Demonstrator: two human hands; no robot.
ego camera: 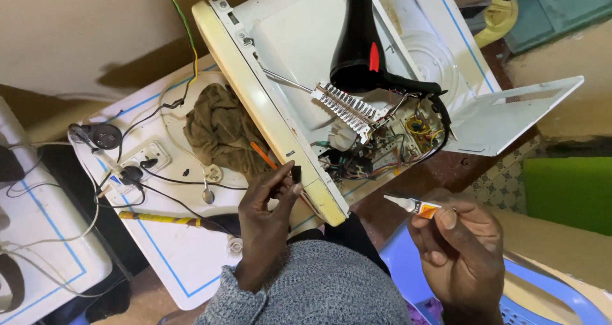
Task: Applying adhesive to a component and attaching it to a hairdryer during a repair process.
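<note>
left hand [266, 200] pinches black part [296, 172]; right hand [456, 245] | glue tube [413, 205], probably between fingers [448, 218]

- The left hand [268, 213] was raised in front of the chest, wrist straight, back of the hand toward the camera.
- Its thumb and fingertips [290, 178] were pinched together, the forearm in a grey knitted sleeve.
- The right hand [460, 245] sat lower and out to the side, fingers curled in, thumb pressed on top, knuckles up.
</note>
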